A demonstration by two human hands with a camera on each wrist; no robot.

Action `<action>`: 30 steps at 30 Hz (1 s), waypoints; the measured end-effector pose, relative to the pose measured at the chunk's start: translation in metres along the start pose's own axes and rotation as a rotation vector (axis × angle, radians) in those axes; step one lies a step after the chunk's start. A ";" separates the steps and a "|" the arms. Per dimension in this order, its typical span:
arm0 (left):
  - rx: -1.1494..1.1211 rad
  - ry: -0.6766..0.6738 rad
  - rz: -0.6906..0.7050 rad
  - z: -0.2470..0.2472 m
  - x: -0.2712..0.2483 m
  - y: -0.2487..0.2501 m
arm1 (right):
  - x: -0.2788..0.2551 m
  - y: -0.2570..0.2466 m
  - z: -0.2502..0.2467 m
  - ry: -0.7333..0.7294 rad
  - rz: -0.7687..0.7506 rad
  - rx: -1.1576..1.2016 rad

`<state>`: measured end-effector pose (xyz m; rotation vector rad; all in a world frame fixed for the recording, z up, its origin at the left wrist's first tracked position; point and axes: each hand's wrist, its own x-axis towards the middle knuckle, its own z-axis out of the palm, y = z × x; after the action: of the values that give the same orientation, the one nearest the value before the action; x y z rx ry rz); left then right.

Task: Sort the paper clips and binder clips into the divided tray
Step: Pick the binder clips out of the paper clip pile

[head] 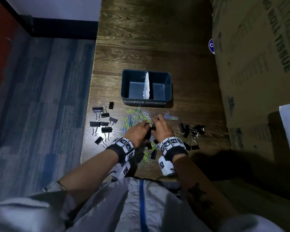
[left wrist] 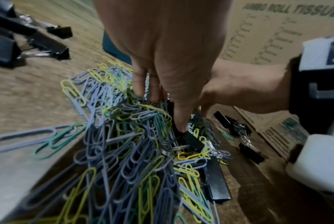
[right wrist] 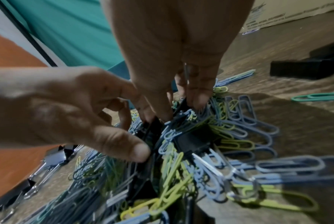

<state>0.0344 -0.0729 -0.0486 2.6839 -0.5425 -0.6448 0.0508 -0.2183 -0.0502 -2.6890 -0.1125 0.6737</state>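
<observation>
Hands meet over the paper clip pile (head: 137,119), just this side of the divided tray (head: 168,76): left hand (head: 137,131) and right hand (head: 161,129) both pinch a tangled black binder clip (right wrist: 191,142). Tray's straight ahead, both compartments empty, right hand slightly nearer.

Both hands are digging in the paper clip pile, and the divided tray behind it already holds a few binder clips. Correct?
Not quite: in the head view both compartments of the divided tray are empty. The left hand and right hand are indeed in the paper clip pile.

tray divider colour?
White, against the dark blue divided tray; divider clearest in the head view.
</observation>
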 end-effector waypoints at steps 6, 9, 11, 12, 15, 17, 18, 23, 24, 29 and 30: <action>-0.427 0.124 -0.026 -0.011 -0.021 -0.004 | -0.001 0.010 0.002 0.100 0.037 0.166; -0.714 0.157 -0.126 -0.029 -0.032 -0.008 | -0.004 0.016 0.006 0.118 -0.012 0.202; -0.863 0.183 -0.208 -0.038 -0.039 -0.015 | -0.007 0.020 0.010 0.142 -0.047 0.215; -0.947 0.194 -0.248 -0.043 -0.041 -0.019 | -0.008 0.020 0.011 0.149 -0.034 0.207; -1.154 0.246 -0.334 -0.052 -0.048 -0.036 | -0.008 0.017 0.009 0.142 0.056 0.167; -1.097 0.315 -0.410 -0.054 -0.049 -0.051 | -0.006 0.015 0.009 0.122 0.062 0.145; -1.004 0.353 -0.453 -0.053 -0.050 -0.061 | -0.004 0.014 0.009 0.112 0.053 0.138; -0.351 0.356 -0.524 -0.047 -0.055 -0.105 | -0.002 0.009 0.004 0.045 0.048 0.088; -0.250 0.329 -0.517 -0.046 -0.055 -0.111 | -0.002 0.009 0.004 0.035 0.049 0.074; -0.012 0.248 -0.427 -0.044 -0.052 -0.123 | -0.009 0.006 -0.001 0.008 0.003 0.096; 0.023 0.231 -0.426 -0.043 -0.052 -0.123 | -0.011 0.005 -0.002 0.008 -0.004 0.110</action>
<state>0.0479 0.0668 -0.0421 2.8649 0.0874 -0.4202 0.0423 -0.2250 -0.0453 -2.5851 -0.0762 0.6487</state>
